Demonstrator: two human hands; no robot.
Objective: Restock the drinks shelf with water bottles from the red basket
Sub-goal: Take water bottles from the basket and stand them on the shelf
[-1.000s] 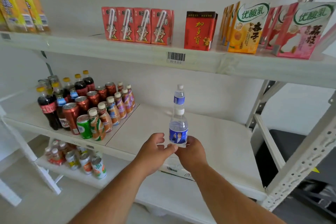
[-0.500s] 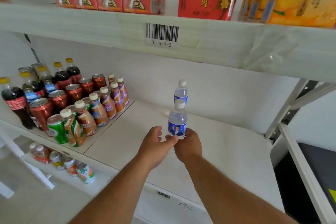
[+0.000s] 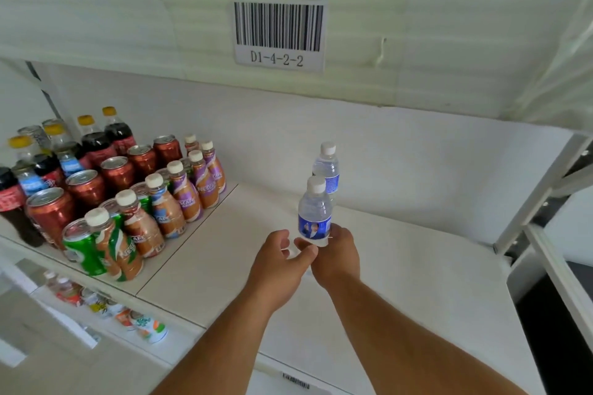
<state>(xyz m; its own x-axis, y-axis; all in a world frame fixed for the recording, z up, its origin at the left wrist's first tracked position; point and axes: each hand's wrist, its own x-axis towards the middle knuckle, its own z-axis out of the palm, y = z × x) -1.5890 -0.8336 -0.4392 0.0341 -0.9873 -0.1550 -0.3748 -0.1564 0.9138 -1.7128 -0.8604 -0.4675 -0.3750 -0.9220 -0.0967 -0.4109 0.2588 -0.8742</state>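
My right hand (image 3: 337,253) has its fingers (image 3: 333,234) wrapped around the base of a small clear plastic water bottle with a white cap and blue label (image 3: 314,213), and my left hand (image 3: 279,261) pinches the same base from the left with its fingertips pressed against the plastic. The bottle stands upright, low over the white drinks shelf (image 3: 401,282), though I cannot tell whether its bottom is touching the board yet. Just beyond it, farther back toward the wall, stands a second clear water bottle with a blue label (image 3: 327,170), so close in line that the two overlap from my view. To the left, well apart, sit rows of brown coffee bottles with white caps (image 3: 179,199), red cans (image 3: 86,186) and dark cola bottles with yellow caps (image 3: 96,138). The red basket is out of sight. My worry is the far bottle: pushing the held one deeper could knock it against the wall or topple it, since it is light and narrow. Letting go before the base sits flat could tip mine too.
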